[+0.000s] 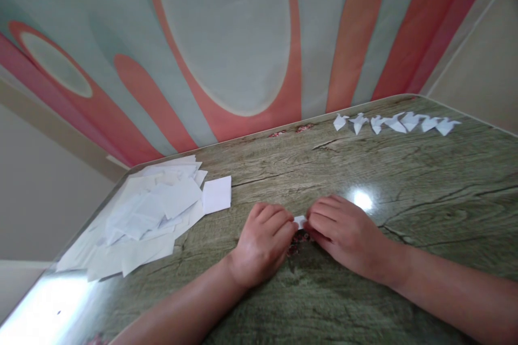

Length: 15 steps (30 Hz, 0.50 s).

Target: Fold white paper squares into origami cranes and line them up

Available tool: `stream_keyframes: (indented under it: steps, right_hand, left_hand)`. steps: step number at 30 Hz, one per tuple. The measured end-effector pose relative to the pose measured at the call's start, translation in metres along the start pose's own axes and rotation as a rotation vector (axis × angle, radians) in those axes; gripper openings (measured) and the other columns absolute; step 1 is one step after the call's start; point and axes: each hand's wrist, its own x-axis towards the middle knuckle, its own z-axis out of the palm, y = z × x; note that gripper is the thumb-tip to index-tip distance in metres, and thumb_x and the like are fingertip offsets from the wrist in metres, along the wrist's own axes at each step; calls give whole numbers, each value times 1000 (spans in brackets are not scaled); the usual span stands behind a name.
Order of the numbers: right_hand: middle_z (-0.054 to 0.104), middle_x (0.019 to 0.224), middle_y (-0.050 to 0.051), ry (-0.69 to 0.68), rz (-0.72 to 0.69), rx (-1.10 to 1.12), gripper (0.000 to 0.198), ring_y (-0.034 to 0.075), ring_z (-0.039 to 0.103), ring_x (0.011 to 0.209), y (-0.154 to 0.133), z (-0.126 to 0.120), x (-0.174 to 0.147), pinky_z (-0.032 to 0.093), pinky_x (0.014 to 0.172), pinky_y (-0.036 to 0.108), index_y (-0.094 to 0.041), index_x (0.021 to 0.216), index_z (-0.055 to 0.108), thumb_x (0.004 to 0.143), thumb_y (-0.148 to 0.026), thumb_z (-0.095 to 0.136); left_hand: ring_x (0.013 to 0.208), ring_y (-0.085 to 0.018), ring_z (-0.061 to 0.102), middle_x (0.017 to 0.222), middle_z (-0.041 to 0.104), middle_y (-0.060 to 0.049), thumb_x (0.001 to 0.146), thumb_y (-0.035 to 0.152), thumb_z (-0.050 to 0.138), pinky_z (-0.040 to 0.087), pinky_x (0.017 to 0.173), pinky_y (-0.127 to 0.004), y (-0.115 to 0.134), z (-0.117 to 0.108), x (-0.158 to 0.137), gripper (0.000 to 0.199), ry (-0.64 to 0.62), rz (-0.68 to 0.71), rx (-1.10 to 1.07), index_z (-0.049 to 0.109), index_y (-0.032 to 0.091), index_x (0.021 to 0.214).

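Note:
A small piece of folded white paper (pixel 300 221) shows between my two hands, low over the wood-patterned table. My left hand (pixel 267 240) is closed, its fingertips pinching the left end of the paper. From the other side my right hand (pixel 343 234) grips the right end, with its fingers curled together. Most of the paper is hidden behind the fingers, so its full shape cannot be made out.
A spread pile of white paper sheets (pixel 162 199) lies at the left of the table (pixel 263 172). Beside it rests a white paper square (pixel 217 194). Several folded paper figures (pixel 396 123) stand in a row at the back right, near the patterned wall (pixel 226 27).

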Motion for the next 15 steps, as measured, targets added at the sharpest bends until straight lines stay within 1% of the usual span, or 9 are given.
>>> stream_keyframes:
  steps: [3,6,9,12,15]
  right_hand:
    - [57,74,2,-79,-21,-23,17,18,48,76,1,3,-2,35,71,33,-17,73,56,88,-9,51]
    - [57,74,2,-127,10,-13,16,17,48,76,3,6,-3,36,71,33,-17,72,56,87,-11,54]
    - [57,75,2,-136,33,15,16,17,50,77,5,6,-3,38,71,32,-16,71,58,87,-13,56]
    - [58,74,2,-135,61,44,17,17,50,77,7,4,-2,38,71,32,-16,70,59,87,-14,58]
    - [58,75,2,-150,85,56,12,17,51,78,7,2,-2,39,72,32,-17,74,62,87,-17,60]
  left_hand:
    - [89,-21,57,89,65,-8,90,14,46,41,81,-38,2,1,1,13,-146,26,54,59,14,85]
    - [90,-22,56,89,63,-8,91,18,45,41,81,-38,5,3,2,16,-211,-15,62,59,15,86]
    - [93,-23,56,90,64,-8,94,24,44,41,81,-39,6,4,0,19,-196,-46,52,61,16,91]
    - [91,-22,57,88,64,-7,94,20,44,41,80,-38,4,6,-2,19,-160,-32,46,62,16,93]
    - [89,-21,58,87,65,-7,93,19,45,41,79,-37,1,9,-3,18,-130,-15,42,62,16,93]
